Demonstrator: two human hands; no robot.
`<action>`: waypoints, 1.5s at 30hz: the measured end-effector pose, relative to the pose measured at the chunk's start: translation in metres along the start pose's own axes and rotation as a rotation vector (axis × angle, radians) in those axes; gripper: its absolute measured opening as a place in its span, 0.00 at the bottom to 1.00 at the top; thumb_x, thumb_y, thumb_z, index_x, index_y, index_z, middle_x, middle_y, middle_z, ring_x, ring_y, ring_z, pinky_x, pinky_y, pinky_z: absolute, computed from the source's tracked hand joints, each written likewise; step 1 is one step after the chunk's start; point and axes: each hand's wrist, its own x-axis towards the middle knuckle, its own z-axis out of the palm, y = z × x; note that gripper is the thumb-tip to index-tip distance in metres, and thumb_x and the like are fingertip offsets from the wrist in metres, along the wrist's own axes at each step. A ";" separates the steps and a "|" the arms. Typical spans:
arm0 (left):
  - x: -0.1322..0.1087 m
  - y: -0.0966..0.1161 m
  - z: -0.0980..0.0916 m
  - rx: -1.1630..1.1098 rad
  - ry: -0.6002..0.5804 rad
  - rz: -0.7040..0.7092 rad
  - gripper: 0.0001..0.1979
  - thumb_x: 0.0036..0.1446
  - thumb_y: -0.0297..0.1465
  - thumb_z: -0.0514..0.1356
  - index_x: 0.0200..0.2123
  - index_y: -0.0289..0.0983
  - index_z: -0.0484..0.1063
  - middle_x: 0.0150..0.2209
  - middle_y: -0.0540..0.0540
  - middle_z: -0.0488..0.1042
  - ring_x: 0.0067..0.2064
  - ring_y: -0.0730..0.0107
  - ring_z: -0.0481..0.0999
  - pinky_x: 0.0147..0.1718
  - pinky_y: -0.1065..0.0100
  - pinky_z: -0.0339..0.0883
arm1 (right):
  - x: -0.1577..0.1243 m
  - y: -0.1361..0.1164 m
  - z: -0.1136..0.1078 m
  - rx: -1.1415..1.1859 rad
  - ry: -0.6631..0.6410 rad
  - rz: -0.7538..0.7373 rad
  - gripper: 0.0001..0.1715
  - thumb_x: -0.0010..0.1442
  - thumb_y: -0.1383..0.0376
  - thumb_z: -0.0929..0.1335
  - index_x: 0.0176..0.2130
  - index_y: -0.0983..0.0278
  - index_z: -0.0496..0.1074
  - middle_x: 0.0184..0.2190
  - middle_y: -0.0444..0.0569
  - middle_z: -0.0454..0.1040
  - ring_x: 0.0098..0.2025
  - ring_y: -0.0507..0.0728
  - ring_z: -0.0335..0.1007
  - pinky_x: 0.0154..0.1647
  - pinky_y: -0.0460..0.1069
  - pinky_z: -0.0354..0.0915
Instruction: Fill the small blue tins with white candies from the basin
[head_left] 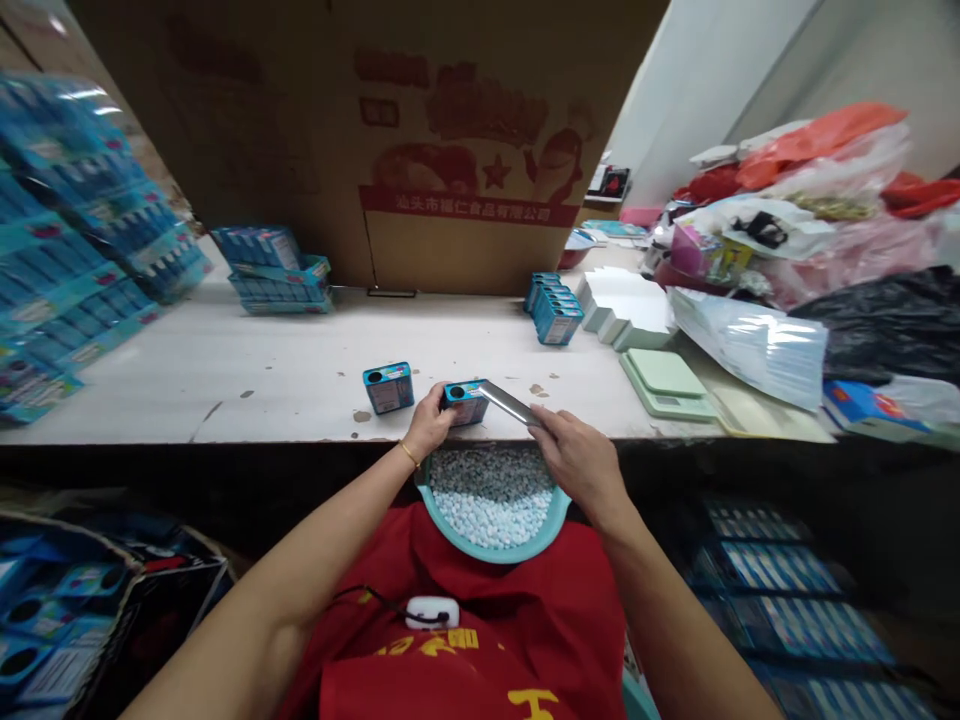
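My left hand (429, 424) is closed around the left side of a small blue box (466, 412) with a dark round hole in its top, standing at the table's front edge. In my right hand (579, 455) is a narrow metal scoop (510, 402). Its far end rests at or just over the box's top; whether they touch I cannot tell. Just left of my left hand stands another blue box (390, 392). Below both hands, a turquoise basin (491, 553) full of small pale blue and white pellets sits against the table edge.
A large cardboard carton (465, 250) rises behind the white table (300, 370). Wrapped blue boxes (75, 240) are stacked left. At right are more blue boxes (556, 318), white cards (626, 305), a green scale (667, 380) and plastic bags (840, 200). An open carton (135, 590) stands lower left.
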 end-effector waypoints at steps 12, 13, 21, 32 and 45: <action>0.002 -0.018 -0.103 0.150 0.324 -0.100 0.22 0.38 0.31 0.64 0.40 0.34 0.65 0.36 0.46 0.69 0.38 0.65 0.69 0.42 0.63 0.62 | -0.075 0.059 0.063 0.755 -0.009 0.205 0.24 0.53 0.55 0.64 0.47 0.61 0.69 0.45 0.50 0.71 0.47 0.59 0.67 0.49 0.54 0.63; 0.001 -0.017 -0.106 0.150 0.266 -0.085 0.18 0.40 0.32 0.63 0.37 0.35 0.66 0.33 0.47 0.69 0.36 0.67 0.69 0.40 0.65 0.63 | -0.076 0.056 0.065 0.782 -0.008 0.218 0.24 0.52 0.55 0.64 0.47 0.61 0.70 0.45 0.50 0.71 0.47 0.59 0.67 0.49 0.54 0.63; -0.054 0.021 -0.096 0.299 0.303 0.129 0.15 0.45 0.34 0.62 0.38 0.38 0.67 0.34 0.48 0.70 0.38 0.68 0.69 0.41 0.69 0.62 | -0.084 0.040 0.085 0.875 -0.095 0.247 0.23 0.52 0.56 0.65 0.46 0.62 0.70 0.45 0.51 0.71 0.48 0.59 0.66 0.51 0.54 0.61; -0.093 0.068 -0.075 -0.934 0.205 -0.649 0.18 0.53 0.37 0.55 0.44 0.34 0.66 0.43 0.42 0.73 0.43 0.63 0.73 0.45 0.61 0.66 | -0.103 0.033 0.106 0.917 -0.194 0.287 0.25 0.50 0.55 0.66 0.45 0.64 0.71 0.45 0.52 0.72 0.47 0.61 0.66 0.50 0.55 0.60; -0.125 0.076 -0.052 -1.086 0.034 -0.752 0.19 0.56 0.39 0.51 0.48 0.34 0.65 0.47 0.41 0.71 0.49 0.59 0.69 0.50 0.58 0.62 | -0.086 -0.032 0.080 1.389 -0.100 0.545 0.21 0.45 0.55 0.69 0.37 0.66 0.70 0.17 0.39 0.66 0.17 0.46 0.56 0.16 0.43 0.53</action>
